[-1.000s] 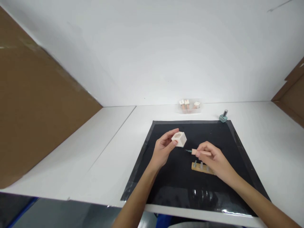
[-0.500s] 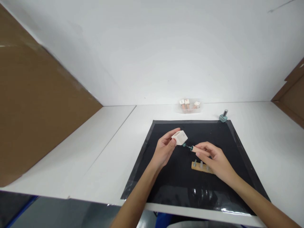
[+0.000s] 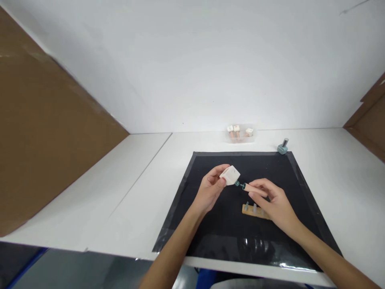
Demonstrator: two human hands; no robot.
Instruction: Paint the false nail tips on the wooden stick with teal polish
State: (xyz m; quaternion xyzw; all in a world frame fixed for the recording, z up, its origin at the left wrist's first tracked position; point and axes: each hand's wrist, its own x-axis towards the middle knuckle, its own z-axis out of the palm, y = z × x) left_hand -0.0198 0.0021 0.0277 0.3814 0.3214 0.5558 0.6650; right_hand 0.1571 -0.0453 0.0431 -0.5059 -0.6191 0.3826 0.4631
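Note:
Over the black mat, my left hand (image 3: 212, 186) pinches a white, square-sided nail polish bottle (image 3: 231, 175), tilted so its teal-stained neck faces right. A peach-coloured nail polish cap (image 3: 255, 190) with a dark brush (image 3: 241, 185) is held in the fingers of my right hand (image 3: 272, 202). The brush points left at the bottle's neck; whether its tip is inside or just touching the mouth, I cannot tell. Below the right hand lies a wooden strip (image 3: 251, 210) with several small upright nail tips (image 3: 255, 208), partly hidden by that hand.
A clear plastic tray (image 3: 240, 139) with white-and-peach bottles (image 3: 236, 129) stands against the back wall. At the mat's (image 3: 222, 224) far right corner sits a grey-teal bottle (image 3: 282, 148) with a silver cap. Brown panels (image 3: 54, 120) flank the white table on both sides.
The bottle has turned slightly and shifted right, closer to the cap. Less of the brush shows between them now. The right hand has barely moved.

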